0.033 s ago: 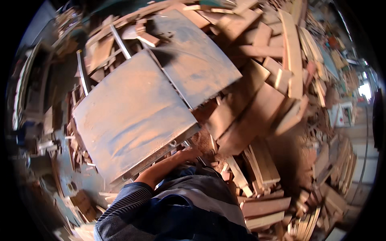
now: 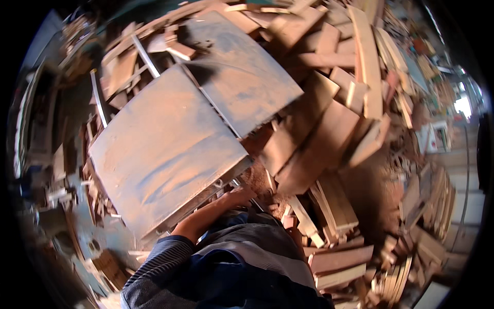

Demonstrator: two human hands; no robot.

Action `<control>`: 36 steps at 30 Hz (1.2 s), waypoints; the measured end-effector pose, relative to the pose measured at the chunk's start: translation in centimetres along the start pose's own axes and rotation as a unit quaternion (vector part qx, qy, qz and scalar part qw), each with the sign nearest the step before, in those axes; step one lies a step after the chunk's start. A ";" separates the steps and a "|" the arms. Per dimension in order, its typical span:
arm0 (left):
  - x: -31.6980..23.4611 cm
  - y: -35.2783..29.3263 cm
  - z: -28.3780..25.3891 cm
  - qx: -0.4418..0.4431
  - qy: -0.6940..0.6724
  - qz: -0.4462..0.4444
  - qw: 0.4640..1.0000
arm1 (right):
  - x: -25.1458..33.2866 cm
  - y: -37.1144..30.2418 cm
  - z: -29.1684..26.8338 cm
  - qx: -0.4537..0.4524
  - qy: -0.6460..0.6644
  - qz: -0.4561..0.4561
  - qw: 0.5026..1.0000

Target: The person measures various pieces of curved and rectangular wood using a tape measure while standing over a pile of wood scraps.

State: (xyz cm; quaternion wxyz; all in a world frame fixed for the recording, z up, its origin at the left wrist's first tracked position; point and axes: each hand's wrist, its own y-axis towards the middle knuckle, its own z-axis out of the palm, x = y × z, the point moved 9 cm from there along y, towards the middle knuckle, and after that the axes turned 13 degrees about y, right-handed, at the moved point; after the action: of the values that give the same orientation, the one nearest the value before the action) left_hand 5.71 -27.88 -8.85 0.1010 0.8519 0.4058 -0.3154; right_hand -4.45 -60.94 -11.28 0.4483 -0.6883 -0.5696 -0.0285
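My left hand (image 2: pixel 239 195) reaches in under the near edge of a dusty metal machine table (image 2: pixel 164 144). Its fingers look closed round a short metal rod (image 2: pixel 236 182), which shows above and below the hand; motion blur softens the fingers. A striped sleeve covers the upper part of that arm. My right hand is out of sight. Reddish sawdust coats the table, and a narrow slot splits it from a second metal plate (image 2: pixel 242 72) on the far side.
Short wood offcuts (image 2: pixel 181 50) lie on the far plate. Two metal rails (image 2: pixel 145 56) stick out beyond the table's far left. Stacked boards (image 2: pixel 319 149) crowd the right side, with more scrap wood (image 2: pixel 342 260) at the lower right. Sawdust (image 2: pixel 257 177) lies by the table's near corner.
The whole view has shifted slightly, so the table and boards sit a little further left. My left hand stays in the same place on the rod.
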 end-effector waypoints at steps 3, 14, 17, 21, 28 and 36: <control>-0.1 0.0 -0.4 -0.049 -0.008 -0.013 0.999 | 3.6 -1.2 0.0 0.052 -0.063 0.049 0.995; -0.1 -0.4 -1.1 0.024 -0.027 -0.126 0.991 | -4.8 -5.7 4.0 0.044 0.281 0.255 0.924; 0.1 -0.1 -0.8 0.042 -0.018 -0.163 0.986 | -7.9 -5.1 4.5 0.031 0.364 0.240 0.899; 0.3 -0.1 -0.4 0.023 0.026 -0.175 0.984 | -12.9 -4.6 4.6 0.012 0.527 0.320 0.787; -0.7 -0.1 -0.9 0.004 0.106 -0.193 0.975 | -11.2 -1.5 -1.2 0.081 0.586 0.318 0.741; -5.4 2.4 -1.7 0.009 0.223 -0.093 0.970 | -13.1 1.0 -4.5 0.090 0.503 0.300 0.805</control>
State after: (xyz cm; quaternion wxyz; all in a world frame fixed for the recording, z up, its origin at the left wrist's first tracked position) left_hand 5.70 -32.09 -4.37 -0.0299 0.8601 0.4926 -0.1291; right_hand -6.09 -73.70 -16.38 0.7179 -0.6709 -0.0289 -0.1837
